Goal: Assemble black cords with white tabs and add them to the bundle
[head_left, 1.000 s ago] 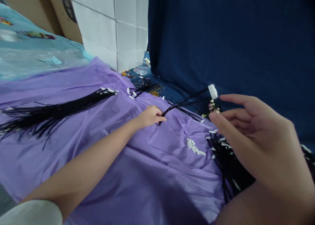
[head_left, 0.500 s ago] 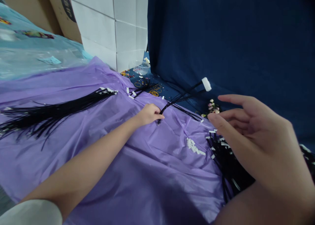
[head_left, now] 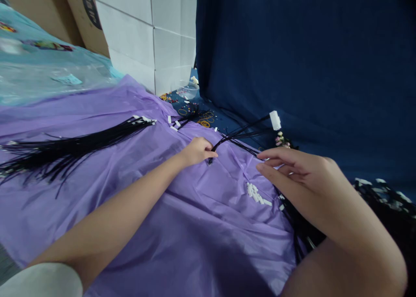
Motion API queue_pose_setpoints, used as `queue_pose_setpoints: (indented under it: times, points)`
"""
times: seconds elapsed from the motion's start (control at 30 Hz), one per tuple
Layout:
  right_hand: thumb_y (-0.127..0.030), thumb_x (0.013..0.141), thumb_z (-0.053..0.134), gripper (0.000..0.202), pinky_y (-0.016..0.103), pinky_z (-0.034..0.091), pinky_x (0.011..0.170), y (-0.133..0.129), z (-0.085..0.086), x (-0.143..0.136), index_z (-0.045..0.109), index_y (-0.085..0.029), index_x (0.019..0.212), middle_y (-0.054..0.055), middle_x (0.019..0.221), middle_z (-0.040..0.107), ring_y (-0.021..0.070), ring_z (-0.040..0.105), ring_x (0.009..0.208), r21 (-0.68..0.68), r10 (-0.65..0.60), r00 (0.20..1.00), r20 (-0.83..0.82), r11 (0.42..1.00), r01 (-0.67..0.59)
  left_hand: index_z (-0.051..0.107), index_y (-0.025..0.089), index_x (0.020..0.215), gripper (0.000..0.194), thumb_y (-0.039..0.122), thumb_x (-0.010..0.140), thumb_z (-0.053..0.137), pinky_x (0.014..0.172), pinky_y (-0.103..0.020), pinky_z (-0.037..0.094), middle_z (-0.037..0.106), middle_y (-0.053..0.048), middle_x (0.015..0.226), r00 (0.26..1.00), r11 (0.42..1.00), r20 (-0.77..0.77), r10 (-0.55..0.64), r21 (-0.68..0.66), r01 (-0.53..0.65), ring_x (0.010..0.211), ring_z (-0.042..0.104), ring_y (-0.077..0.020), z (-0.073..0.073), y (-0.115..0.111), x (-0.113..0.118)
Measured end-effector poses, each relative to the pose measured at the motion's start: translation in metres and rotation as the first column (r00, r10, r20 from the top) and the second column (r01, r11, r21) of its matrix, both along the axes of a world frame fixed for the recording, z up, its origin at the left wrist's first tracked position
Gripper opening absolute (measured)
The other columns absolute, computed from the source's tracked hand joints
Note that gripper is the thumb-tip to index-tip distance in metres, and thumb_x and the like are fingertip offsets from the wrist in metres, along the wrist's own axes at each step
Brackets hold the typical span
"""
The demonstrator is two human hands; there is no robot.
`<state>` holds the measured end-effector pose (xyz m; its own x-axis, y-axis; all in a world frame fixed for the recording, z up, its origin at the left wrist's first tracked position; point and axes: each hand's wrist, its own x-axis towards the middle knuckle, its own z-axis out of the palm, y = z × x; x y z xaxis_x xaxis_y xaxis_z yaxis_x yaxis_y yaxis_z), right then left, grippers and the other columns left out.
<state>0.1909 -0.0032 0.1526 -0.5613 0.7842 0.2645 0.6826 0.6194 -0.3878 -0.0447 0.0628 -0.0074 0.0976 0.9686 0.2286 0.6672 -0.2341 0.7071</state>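
My left hand (head_left: 199, 151) is closed round a small bundle of thin black wires (head_left: 238, 133), near their loose ends. The bundle arches up to the right, and its white block-like ends (head_left: 275, 120) stick out in the air, side by side. My right hand (head_left: 286, 167) is lower right of those ends, thumb and forefinger slightly apart. Its fingertips are at the right end of a few more black wires (head_left: 243, 147) lying on the purple sheet (head_left: 195, 227). The white tip of these wires is hidden behind the fingers.
A large bunch of black wires (head_left: 81, 143) lies at left. Small white pieces (head_left: 256, 194) sit in a cluster below my right hand. More black wires (head_left: 386, 210) are at right. Behind are a clear bowl (head_left: 187, 90), yellow rubber bands (head_left: 204, 123) and a blue curtain (head_left: 292, 50).
My right hand has moved left and down, from beside the raised white ends to the wires on the sheet, and its fingers have drawn closer together. My left hand keeps its hold.
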Motion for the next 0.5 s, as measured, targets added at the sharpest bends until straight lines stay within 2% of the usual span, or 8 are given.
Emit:
queue_pose_setpoints:
  times: [0.23, 0.4, 0.5]
  points:
    - [-0.028, 0.083, 0.055, 0.019, 0.023, 0.052, 0.059, 0.005, -0.008, -0.011, 0.069, -0.025, 0.097, 0.001, 0.079, 0.070, 0.0155, 0.065, 0.067, -0.029, 0.145, 0.989, 0.002, 0.989, -0.145, 0.054, 0.013, 0.048, 0.039, 0.043, 0.073, 0.060, 0.049, -0.024, 0.022, 0.038, 0.004, 0.046, 0.994, 0.994, -0.013, -0.108, 0.012, 0.108, 0.048, 0.031, -0.0068, -0.006, 0.003, 0.003]
    - [-0.028, 0.082, 0.058, 0.022, 0.028, 0.054, 0.065, 0.011, -0.014, -0.020, 0.067, -0.023, 0.101, 0.003, 0.088, 0.070, 0.0183, 0.066, 0.076, 0.021, 0.134, 0.991, -0.029, 0.991, -0.134, 0.056, 0.012, 0.049, 0.038, 0.040, 0.075, 0.061, 0.051, -0.024, 0.024, 0.046, 0.002, 0.048, 0.985, 0.981, -0.023, -0.169, 0.089, 0.170, 0.048, 0.035, -0.0067, -0.008, 0.002, 0.006]
    - [-0.028, 0.082, 0.058, 0.024, 0.029, 0.053, 0.068, 0.013, -0.016, -0.024, 0.065, -0.022, 0.104, 0.004, 0.093, 0.069, 0.0192, 0.066, 0.081, 0.067, 0.116, 0.992, -0.049, 0.991, -0.113, 0.057, 0.012, 0.050, 0.037, 0.039, 0.075, 0.061, 0.050, -0.024, 0.025, 0.050, 0.001, 0.049, 0.985, 0.982, -0.015, -0.172, 0.079, 0.173, 0.048, 0.037, -0.0068, -0.005, 0.000, 0.006]
